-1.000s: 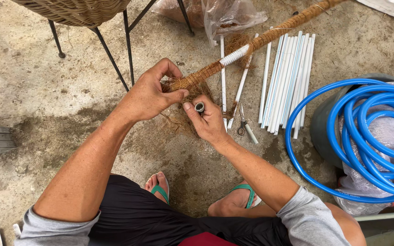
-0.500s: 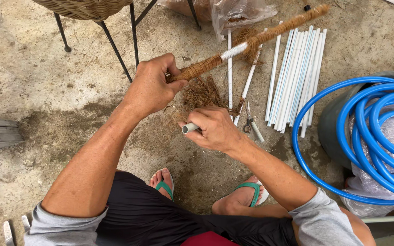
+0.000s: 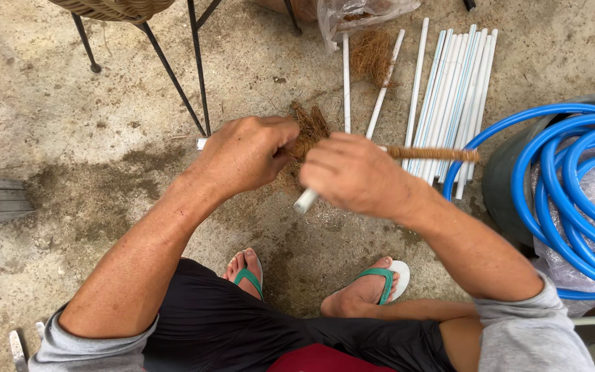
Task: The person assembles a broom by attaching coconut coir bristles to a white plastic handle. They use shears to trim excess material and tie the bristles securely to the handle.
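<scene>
While both hands grip the fibre-wrapped pipe (image 3: 430, 153) above the floor, left hand (image 3: 246, 153) clamped on the fibre end (image 3: 306, 132), right hand (image 3: 356, 173) closed around its middle, the wrap should probably stay tight and even.

Both forearms were bare up from each grip. Grey short sleeves (image 3: 84, 341) ended above the elbows, the right one (image 3: 531, 331) creased at its hem. Black shorts (image 3: 242, 331) covered the thighs, with a dark red fabric patch (image 3: 318, 359) below them. White sandals with green straps (image 3: 379, 275) were on both feet.
</scene>
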